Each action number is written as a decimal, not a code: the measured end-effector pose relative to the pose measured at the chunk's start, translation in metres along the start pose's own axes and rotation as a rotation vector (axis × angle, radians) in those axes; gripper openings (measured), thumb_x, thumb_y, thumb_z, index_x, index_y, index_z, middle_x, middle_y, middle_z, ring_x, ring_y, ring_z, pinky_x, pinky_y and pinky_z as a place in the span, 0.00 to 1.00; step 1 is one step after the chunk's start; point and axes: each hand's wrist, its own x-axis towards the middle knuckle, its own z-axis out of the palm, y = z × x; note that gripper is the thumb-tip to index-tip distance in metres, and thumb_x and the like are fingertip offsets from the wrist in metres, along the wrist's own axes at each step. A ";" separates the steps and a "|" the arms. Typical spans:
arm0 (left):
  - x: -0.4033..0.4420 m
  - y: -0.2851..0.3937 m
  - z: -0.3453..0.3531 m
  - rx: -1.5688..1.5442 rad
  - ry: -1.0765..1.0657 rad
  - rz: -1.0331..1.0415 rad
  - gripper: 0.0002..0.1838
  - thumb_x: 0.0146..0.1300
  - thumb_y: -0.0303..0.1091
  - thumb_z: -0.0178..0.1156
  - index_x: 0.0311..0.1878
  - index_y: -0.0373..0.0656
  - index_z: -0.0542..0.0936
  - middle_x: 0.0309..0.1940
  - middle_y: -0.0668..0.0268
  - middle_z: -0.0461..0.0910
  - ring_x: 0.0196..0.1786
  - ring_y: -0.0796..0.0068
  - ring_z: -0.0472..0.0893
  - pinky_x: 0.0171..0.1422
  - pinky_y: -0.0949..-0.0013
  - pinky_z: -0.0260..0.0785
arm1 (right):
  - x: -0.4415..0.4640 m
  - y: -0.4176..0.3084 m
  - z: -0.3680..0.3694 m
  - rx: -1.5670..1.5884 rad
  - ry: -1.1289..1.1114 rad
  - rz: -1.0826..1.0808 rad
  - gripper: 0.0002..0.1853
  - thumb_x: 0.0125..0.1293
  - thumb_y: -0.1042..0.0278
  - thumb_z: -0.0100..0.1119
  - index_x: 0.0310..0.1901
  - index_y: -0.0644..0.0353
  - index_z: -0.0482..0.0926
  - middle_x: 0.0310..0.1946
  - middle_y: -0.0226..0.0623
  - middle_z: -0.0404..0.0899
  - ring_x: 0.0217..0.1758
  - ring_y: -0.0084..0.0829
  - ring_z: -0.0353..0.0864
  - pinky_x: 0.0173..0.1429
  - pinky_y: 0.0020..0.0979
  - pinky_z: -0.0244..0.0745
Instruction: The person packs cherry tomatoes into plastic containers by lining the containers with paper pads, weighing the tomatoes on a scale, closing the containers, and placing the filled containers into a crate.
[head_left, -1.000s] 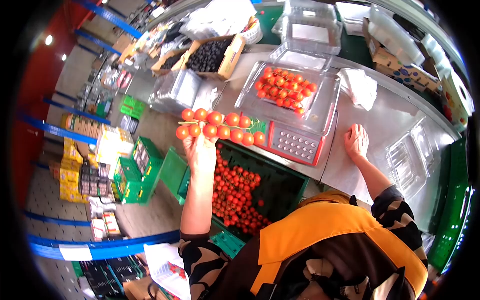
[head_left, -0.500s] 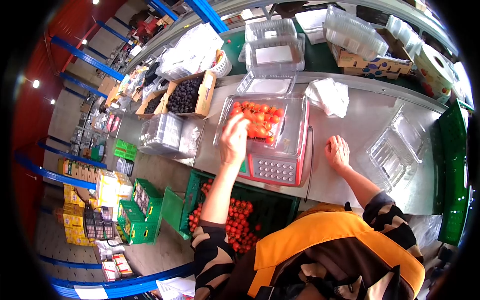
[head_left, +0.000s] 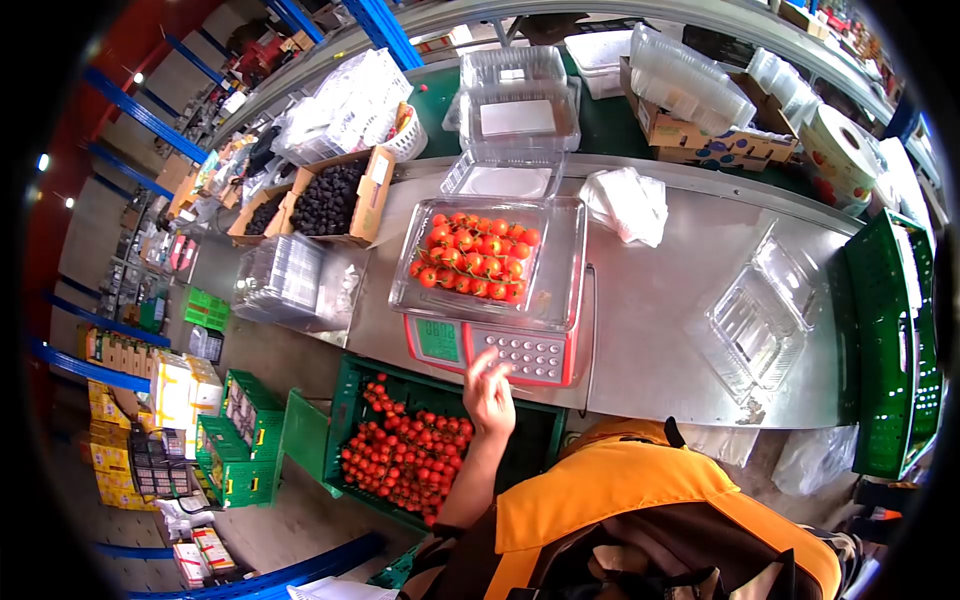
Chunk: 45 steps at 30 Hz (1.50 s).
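My left hand (head_left: pixel 489 398) is at the front edge of the red scale (head_left: pixel 570 372), its loosely bent fingers apart and holding nothing. The fingertips are close to the scale's keypad (head_left: pixel 525 356); whether they touch it cannot be told. On top of the scale lies a clear plastic tray (head_left: pixel 550 300) with red cherry tomatoes (head_left: pixel 475 258) on the vine. The green display (head_left: pixel 437 340) is lit, its digits hard to read. Under my left forearm stands a dark green crate (head_left: pixel 340 420) with loose tomatoes (head_left: pixel 405 450). My right hand is out of view.
Clear punnets (head_left: pixel 520 115) are stacked behind the scale, near white cloths or bags (head_left: pixel 628 205). An open clear clamshell (head_left: pixel 760 320) lies to the right, before a green crate (head_left: pixel 880 350). Boxes of dark grapes (head_left: pixel 325 200) stand at the left.
My left hand has moved from the tomatoes in the tray down to the keypad side of the scale. My right hand has left the metal table and the view. The camera view has shifted slightly.
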 end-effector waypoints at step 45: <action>-0.149 -0.041 0.059 0.004 -0.685 -0.101 0.19 0.57 0.35 0.67 0.52 0.44 0.80 0.45 0.54 0.82 0.50 0.57 0.82 0.60 0.51 0.71 | 0.013 -0.074 -0.062 -0.345 0.188 -0.421 0.17 0.60 0.50 0.64 0.42 0.54 0.83 0.38 0.41 0.86 0.45 0.44 0.85 0.48 0.46 0.77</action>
